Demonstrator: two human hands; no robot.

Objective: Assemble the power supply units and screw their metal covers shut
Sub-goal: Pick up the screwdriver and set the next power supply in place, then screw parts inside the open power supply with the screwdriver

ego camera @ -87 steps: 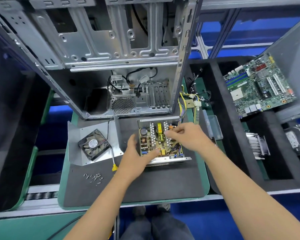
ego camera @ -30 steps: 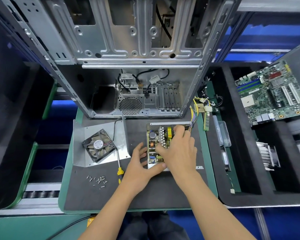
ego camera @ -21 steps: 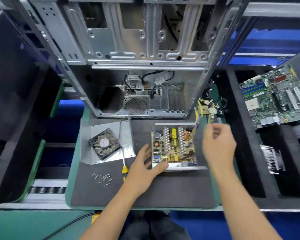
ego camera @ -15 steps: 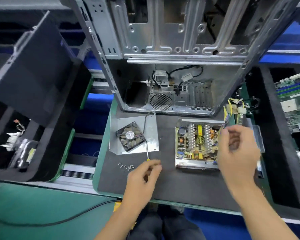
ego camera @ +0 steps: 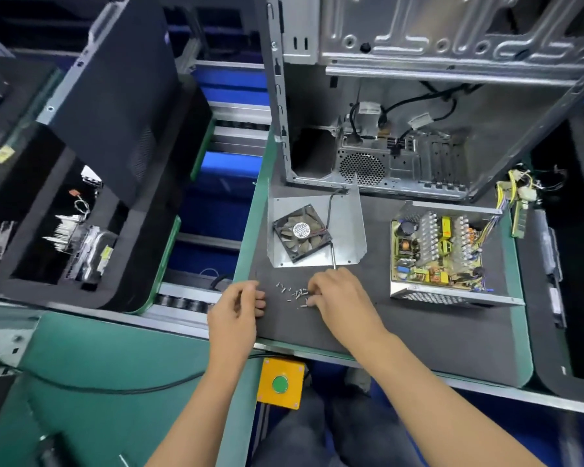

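We are at the little pile of screws on the dark mat of the table. We use this pile as our marker for where things are.

Our right hand is right at the pile, on its right side, with its fingertips down among the screws. The fingers are bent, but we cannot tell if they have one pinched yet. Our left hand is just left of the pile, fingers loosely curled, and we see nothing in it. The right hand is nearer, so we think it will do the picking.

The open power supply sits well to the right of the pile and a bit farther back. Its top is off and we can see the yellow board inside. Its long side runs away from us. So a screw has to travel right and back to reach it.

The metal cover lies just behind the pile, with a black fan on it. A thin screwdriver shaft pokes out from behind the right hand toward the cover. The big computer case stands far behind.

The fan has a round label, but the writing is too small to read.
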